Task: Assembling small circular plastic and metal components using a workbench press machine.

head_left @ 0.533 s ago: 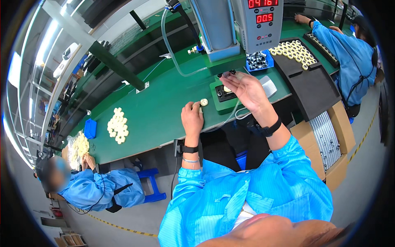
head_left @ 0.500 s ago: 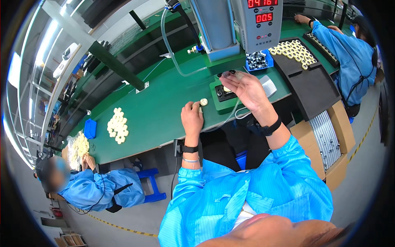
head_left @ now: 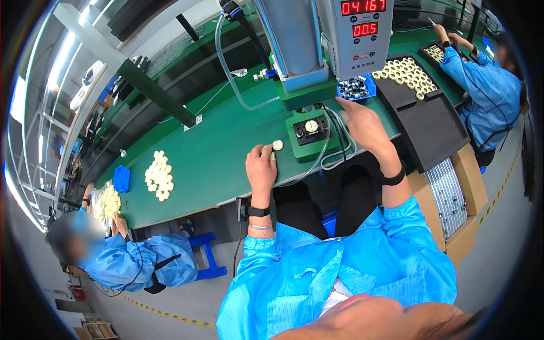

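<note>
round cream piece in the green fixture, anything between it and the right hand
Yes: in this view, clear tubing and dark cables run between the right hand and the round cream piece in the green fixture. How high they sit relative to the hand is unclear.

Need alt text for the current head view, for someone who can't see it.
A person in blue works at a green bench, left hand beside a small round part, right hand near a press with another part on its base. More parts lie clustered at left and on a black tray at right; a co-worker appears on each side.
</note>
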`<state>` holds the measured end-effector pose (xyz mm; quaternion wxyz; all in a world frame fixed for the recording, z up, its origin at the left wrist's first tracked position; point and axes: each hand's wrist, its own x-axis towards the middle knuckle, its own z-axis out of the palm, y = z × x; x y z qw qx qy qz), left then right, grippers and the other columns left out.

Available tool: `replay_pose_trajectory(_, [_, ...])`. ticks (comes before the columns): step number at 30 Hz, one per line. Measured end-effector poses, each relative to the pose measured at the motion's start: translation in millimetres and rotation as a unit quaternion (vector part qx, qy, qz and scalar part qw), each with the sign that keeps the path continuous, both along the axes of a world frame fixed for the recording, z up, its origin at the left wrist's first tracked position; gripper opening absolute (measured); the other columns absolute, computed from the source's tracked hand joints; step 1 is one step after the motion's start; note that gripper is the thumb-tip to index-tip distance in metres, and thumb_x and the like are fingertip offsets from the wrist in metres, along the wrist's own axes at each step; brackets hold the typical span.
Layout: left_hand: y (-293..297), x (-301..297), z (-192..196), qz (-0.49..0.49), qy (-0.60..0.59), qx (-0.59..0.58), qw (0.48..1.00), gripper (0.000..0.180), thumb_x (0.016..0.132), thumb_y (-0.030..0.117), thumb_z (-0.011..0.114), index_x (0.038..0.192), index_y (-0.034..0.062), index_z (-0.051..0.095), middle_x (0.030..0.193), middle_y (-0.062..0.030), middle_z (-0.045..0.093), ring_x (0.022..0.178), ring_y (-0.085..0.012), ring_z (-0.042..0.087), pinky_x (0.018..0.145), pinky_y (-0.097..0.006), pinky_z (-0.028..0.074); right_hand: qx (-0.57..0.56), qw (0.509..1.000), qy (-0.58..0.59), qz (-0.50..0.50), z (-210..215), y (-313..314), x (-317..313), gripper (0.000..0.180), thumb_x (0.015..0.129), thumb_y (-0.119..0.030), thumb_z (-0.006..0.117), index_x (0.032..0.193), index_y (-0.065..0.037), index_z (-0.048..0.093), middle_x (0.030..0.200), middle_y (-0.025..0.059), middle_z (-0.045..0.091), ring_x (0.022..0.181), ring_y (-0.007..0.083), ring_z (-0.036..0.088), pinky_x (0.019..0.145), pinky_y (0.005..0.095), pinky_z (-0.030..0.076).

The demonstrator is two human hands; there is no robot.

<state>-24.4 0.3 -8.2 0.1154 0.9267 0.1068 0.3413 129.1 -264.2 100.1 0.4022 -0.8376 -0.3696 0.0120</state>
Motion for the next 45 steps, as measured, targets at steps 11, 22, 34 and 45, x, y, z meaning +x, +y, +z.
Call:
replay_pose_trajectory(11, [0.7,0.5,0.4,0.004,0.006,-0.003,1.0,0.031,0.078,0.005,0.068,0.108,0.0073,0.068,0.11,-0.0137,0.062,0.095,-0.0336,0.059,0.082,-0.044,0.048,-0.191,0.951,-0.181,-0.161,-93.5,-19.9,20.9,0.044,0.091,-0.021,0.06,0.129,0.0,0.055,0.14,0.0134,0.051,0.134,0.0374,0.042,0.104,0.0615,0.036])
replay_pose_trajectory(22, [0.5,-0.6,-3.4,-0.003,-0.009,-0.01,1.0,0.03,0.079,0.006,0.067,0.109,0.0068,0.068,0.109,-0.0136,0.063,0.095,-0.0338,0.059,0.082,-0.044,0.048,-0.139,0.941,-0.233,-0.202,-95.2,-18.0,8.9,0.05,0.088,-0.022,0.065,0.132,0.0,0.053,0.139,0.0163,0.052,0.131,0.0385,0.044,0.105,0.0606,0.034])
replay_pose_trajectory(34, [0.5,-3.1,-3.2,-0.006,-0.007,-0.014,1.0,0.03,0.078,0.005,0.067,0.108,0.0057,0.067,0.109,-0.0134,0.063,0.095,-0.0336,0.059,0.083,-0.044,0.048,0.155,0.985,0.075,0.029,-0.9,54.2,3.5,0.058,0.071,-0.02,0.079,0.121,0.002,0.058,0.107,0.0165,0.068,0.088,0.0271,0.066,0.08,0.0369,0.052])
replay_pose_trajectory(45, [-1.8,0.4,-2.1,-0.016,-0.019,-0.011,1.0,0.028,0.079,0.007,0.067,0.107,0.0066,0.068,0.108,-0.013,0.063,0.095,-0.0338,0.059,0.083,-0.044,0.049,0.132,0.991,0.006,-0.034,-10.6,39.5,0.0,0.038,0.069,-0.017,0.079,0.103,-0.003,0.069,0.089,0.0109,0.064,0.084,0.0301,0.063,0.077,0.0407,0.05])
